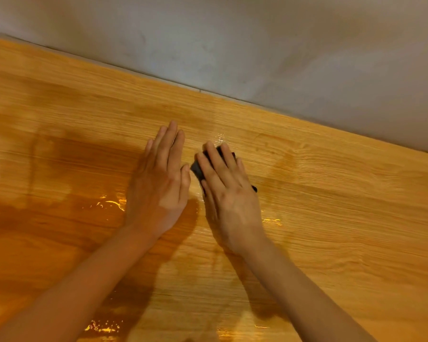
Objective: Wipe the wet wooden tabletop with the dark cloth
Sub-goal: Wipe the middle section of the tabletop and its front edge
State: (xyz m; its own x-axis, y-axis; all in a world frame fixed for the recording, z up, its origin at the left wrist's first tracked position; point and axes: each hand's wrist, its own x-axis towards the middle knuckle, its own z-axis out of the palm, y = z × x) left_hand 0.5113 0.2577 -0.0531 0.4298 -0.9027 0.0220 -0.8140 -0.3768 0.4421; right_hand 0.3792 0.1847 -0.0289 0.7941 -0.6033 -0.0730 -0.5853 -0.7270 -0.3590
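The wooden tabletop [331, 206] fills most of the view, with shiny wet streaks and small glints of water near the hands and along the near edge. My right hand [229, 193] lies flat with straight fingers on the dark cloth [197, 169], pressing it against the wood; only the cloth's edges show around the fingers. My left hand [162, 178] rests flat on the tabletop just left of the cloth, fingers straight and together, holding nothing.
A grey wall [257, 45] runs along the table's far edge, slanting from upper left to right. A darker shadowed patch of wood covers the left and lower left.
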